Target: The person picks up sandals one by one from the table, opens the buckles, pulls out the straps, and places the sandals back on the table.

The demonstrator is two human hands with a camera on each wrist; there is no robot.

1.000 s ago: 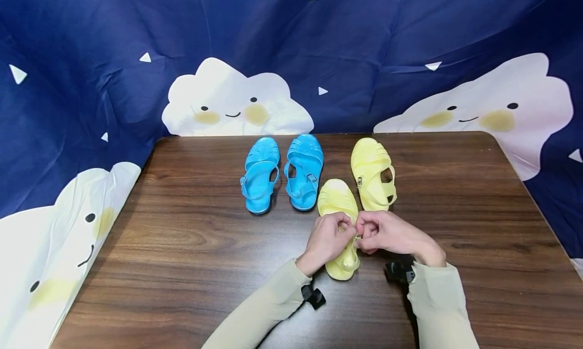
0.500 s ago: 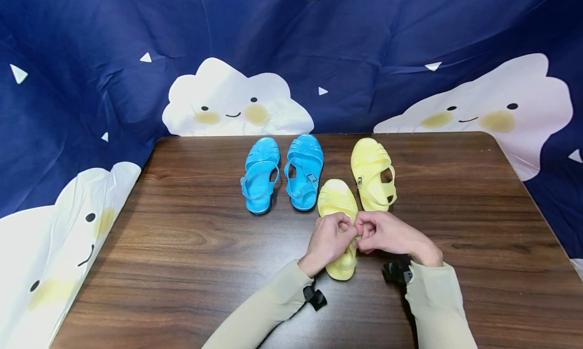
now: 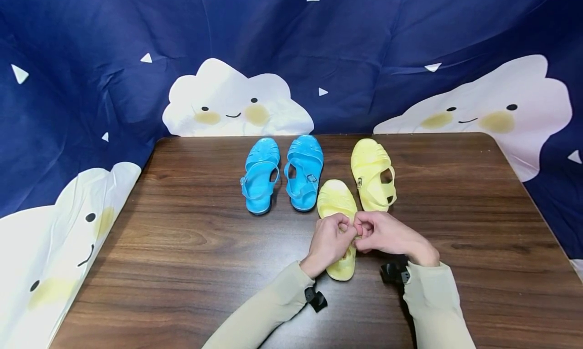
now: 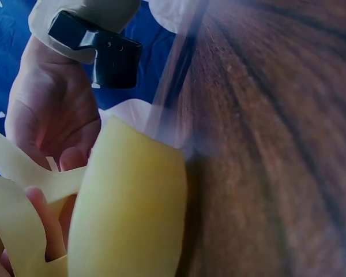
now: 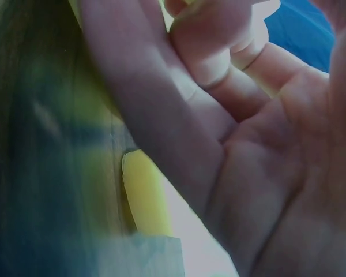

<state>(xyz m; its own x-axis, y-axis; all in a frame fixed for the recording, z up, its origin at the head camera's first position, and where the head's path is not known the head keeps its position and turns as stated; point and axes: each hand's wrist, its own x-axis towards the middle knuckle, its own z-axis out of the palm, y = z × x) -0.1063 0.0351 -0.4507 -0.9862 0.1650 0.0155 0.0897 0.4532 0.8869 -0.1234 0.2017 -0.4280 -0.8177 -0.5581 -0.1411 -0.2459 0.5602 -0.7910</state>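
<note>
A yellow jelly sandal (image 3: 337,198) lies on the table in front of me, toe pointing away, and both hands meet over its right side. My left hand (image 3: 331,240) pinches the sandal's strap with thumb and index finger. Close against it, my right hand (image 3: 389,233) pinches the strap from the right with curled fingers. The fingertips hide the buckle area. In the left wrist view the sandal's heel (image 4: 130,208) stands large before the camera, with the right palm (image 4: 55,109) beyond the straps. The right wrist view is mostly filled by the right hand (image 5: 259,144).
The other yellow sandal (image 3: 371,162) stands behind the right hand, its strap buckled. Left of it are two blue sandals, one (image 3: 305,172) nearer the yellow pair and one (image 3: 261,174) further left. A cloud-print curtain (image 3: 346,45) hangs behind the brown table (image 3: 182,268).
The right hand has shifted slightly left, toward the left hand. The heel strap, which stuck out right of the heel, has drawn in over the sandal. The other sandals stay put.
</note>
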